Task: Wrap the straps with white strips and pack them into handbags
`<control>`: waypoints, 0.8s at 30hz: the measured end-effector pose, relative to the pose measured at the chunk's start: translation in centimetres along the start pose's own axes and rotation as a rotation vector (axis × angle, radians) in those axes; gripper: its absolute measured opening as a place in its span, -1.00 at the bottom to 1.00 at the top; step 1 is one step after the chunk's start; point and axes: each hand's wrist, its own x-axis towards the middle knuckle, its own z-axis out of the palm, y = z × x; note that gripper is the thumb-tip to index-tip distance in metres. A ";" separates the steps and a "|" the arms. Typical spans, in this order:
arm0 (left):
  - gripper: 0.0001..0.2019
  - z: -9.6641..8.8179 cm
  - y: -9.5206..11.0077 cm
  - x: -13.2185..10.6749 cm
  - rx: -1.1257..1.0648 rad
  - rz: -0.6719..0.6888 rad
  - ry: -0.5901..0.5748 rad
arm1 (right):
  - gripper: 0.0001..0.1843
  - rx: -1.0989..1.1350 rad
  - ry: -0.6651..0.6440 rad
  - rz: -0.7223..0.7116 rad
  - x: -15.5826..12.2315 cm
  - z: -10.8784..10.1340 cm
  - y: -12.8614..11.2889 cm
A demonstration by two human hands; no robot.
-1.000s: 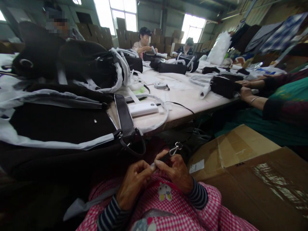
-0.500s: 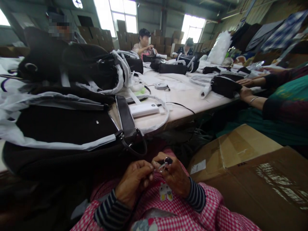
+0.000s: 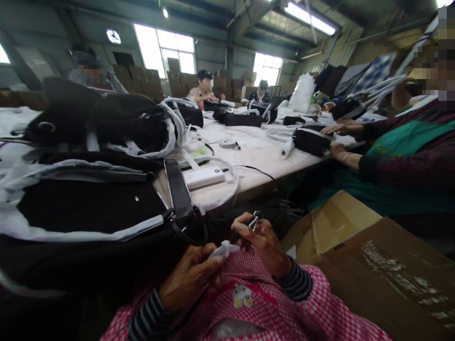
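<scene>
Low in front of my checked apron, my left hand [image 3: 192, 274] pinches a crumpled piece of thin white wrapping [image 3: 224, 250] between thumb and fingers. My right hand [image 3: 265, 244] is curled just to the right of it. A small silver metal piece with a loop [image 3: 254, 220] sticks up between its fingers; its exact kind is unclear. The right fingertips are close to the wrapping's end, and I cannot tell whether they touch it. On the table to the left lies a large black bag [image 3: 92, 203], its edges and handle wrapped in white.
A white power bank [image 3: 204, 177] with a black cable lies on the table [image 3: 256, 161]. More black bags [image 3: 131, 118] are piled behind. At right, a co-worker's hands [image 3: 337, 137] rest on a small black bag [image 3: 311, 142]. A cardboard box [image 3: 369, 255] stands beside my right arm.
My hands have moved apart, the right one up and to the right. White wrapping now shows in my left fingers. The view has tilted upward, and the co-worker's upper body now shows.
</scene>
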 end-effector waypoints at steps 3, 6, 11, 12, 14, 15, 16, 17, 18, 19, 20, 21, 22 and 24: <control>-0.57 0.1 1.2 0.0 -0.003 -0.006 0.095 | -0.67 -0.013 0.206 -0.127 1.3 -1.2 -1.5; -0.58 0.3 3.4 -0.2 0.049 0.033 0.112 | -0.66 -0.087 0.224 -0.257 2.4 -1.7 -3.8; -0.53 0.0 7.3 0.6 0.123 0.109 0.102 | -0.61 -0.036 0.040 -0.299 3.5 -0.5 -8.2; -0.54 -0.1 8.0 0.8 0.121 0.133 0.103 | -0.61 -0.004 0.002 -0.291 3.7 -0.3 -8.9; -0.56 -0.3 9.5 1.2 0.111 0.187 0.105 | -0.62 0.050 -0.076 -0.269 4.1 0.2 -10.4; -0.57 -0.3 10.3 1.3 0.102 0.209 0.098 | -0.63 0.065 -0.111 -0.262 4.2 0.4 -11.0; -0.59 -0.2 11.1 1.4 0.087 0.223 0.090 | -0.63 0.066 -0.146 -0.262 4.3 0.5 -11.7; -0.60 -0.1 11.9 1.4 0.067 0.230 0.082 | -0.63 0.054 -0.179 -0.270 4.4 0.6 -12.4; -0.61 0.1 12.6 1.4 0.049 0.239 0.078 | -0.63 0.033 -0.207 -0.287 4.4 0.7 -13.1; -0.62 0.3 13.3 1.3 0.041 0.253 0.079 | -0.63 0.007 -0.230 -0.312 4.4 0.8 -13.8; -0.62 0.4 14.0 1.3 0.046 0.265 0.085 | -0.63 -0.020 -0.242 -0.344 4.4 0.9 -14.4; -0.62 0.5 14.6 1.2 0.064 0.277 0.095 | -0.63 -0.041 -0.243 -0.377 4.5 0.9 -15.1; -0.61 0.4 15.2 1.1 0.098 0.296 0.110 | -0.63 -0.051 -0.235 -0.408 4.6 0.9 -15.6; -0.61 0.1 16.4 1.0 0.192 0.350 0.155 | -0.64 -0.039 -0.212 -0.451 5.1 1.0 -16.6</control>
